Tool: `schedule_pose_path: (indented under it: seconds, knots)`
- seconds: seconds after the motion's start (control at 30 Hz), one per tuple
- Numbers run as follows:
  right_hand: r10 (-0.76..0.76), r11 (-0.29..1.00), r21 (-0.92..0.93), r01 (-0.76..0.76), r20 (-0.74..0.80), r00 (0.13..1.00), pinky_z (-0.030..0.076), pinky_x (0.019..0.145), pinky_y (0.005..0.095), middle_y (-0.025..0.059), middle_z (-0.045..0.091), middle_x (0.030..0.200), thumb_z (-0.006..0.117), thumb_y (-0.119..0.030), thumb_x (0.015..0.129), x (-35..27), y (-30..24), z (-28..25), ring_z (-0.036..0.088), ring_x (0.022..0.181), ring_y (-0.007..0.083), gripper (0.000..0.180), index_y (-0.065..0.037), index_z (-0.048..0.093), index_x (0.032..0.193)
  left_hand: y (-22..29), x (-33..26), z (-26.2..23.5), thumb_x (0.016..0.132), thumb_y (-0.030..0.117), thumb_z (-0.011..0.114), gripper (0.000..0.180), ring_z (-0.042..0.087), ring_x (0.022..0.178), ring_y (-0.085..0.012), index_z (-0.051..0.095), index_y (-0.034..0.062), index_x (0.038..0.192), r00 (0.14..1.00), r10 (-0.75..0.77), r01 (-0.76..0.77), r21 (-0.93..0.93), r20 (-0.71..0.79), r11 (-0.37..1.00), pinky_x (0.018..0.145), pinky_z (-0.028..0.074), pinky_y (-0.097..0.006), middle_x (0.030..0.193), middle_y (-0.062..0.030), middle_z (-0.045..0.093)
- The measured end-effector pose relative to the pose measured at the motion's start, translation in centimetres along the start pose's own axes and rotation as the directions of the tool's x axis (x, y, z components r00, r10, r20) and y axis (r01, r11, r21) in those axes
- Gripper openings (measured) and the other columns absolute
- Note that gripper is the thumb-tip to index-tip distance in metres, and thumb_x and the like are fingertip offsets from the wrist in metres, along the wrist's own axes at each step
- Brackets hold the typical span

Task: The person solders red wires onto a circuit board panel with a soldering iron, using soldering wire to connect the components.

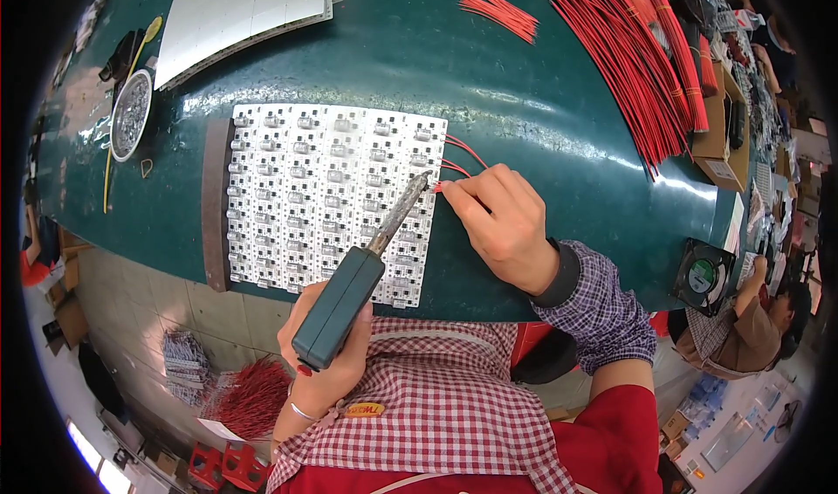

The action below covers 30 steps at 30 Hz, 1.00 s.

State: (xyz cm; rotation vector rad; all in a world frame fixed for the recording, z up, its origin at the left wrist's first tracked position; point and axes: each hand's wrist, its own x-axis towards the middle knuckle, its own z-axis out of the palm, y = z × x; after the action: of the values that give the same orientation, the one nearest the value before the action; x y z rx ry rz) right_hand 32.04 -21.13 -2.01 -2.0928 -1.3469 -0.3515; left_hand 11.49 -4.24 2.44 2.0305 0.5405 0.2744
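My left hand [326,384] is wrapped round the dark green body of a soldering gun [342,305]. Its metal tip reaches up to the right edge of a white circuit board panel [356,223], which carries rows of small silver cylindrical parts and black chips. Beside that tip, my right hand [502,223] pinches a short red wire [438,187] at the panel's edge. Above it, red wires [467,145] stick out from the panel's right side and curve towards my right hand. Whether the tip touches the pinched wire is too small to tell.
A dark brown bar [216,206] lies along the panel's left side. Far left stand a white bowl [132,115] and stacked white panels [240,14]. Loose red wires [499,10] and a larger wire bundle [624,66] lie far right; a black fan [704,274] sits nearer. Another person [738,332] works at right.
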Motion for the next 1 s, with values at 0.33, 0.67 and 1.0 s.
schedule_pose_path:
  seconds: [0.33, 0.67, 1.0]
  knots:
    - [-0.004, 1.000, 0.002, 0.004, 0.019, 1.000, 0.047, 0.060, 0.0341, 0.0076, 0.062, 0.082, 0.074, 0.003, 0.071, -0.1, -0.1, 0.0, 0.059, 0.070, 0.0229, 0.026, 0.001, 0.068, 0.097, 0.2, -0.1, 0.4, 0.082, -0.003, 0.077, 0.014, 0.066, 0.073, -0.0195, 0.070, -0.0024, 0.094, 0.999, -0.044, 0.044, -0.045, 0.001, 0.998, 0.064, 0.052, -0.030, 0.091, -0.0105, 0.068]
    - [-0.005, 1.000, -0.007, 0.005, 0.050, 0.999, 0.049, 0.061, 0.0344, 0.0077, 0.062, 0.084, 0.072, 0.003, 0.070, 0.0, -0.2, -0.2, 0.060, 0.072, 0.0234, 0.026, 0.002, 0.069, 0.096, -1.1, -0.7, 0.1, 0.082, -0.002, 0.077, 0.014, 0.060, 0.063, -0.0184, 0.070, -0.0031, 0.094, 1.000, 0.031, -0.031, -0.018, 0.003, 0.999, 0.057, 0.048, -0.029, 0.084, -0.0095, 0.065]
    - [-0.019, 1.000, -0.022, 0.019, -0.005, 1.000, 0.049, 0.061, 0.0348, 0.0078, 0.063, 0.084, 0.073, 0.004, 0.071, -0.4, -0.6, 0.1, 0.061, 0.074, 0.0241, 0.026, 0.002, 0.068, 0.096, -1.0, -1.2, 0.0, 0.082, -0.002, 0.076, 0.019, 0.069, 0.075, -0.0234, 0.070, -0.0055, 0.100, 0.998, 0.059, -0.059, -0.004, -0.021, 0.998, 0.066, 0.055, -0.031, 0.099, -0.0162, 0.070]
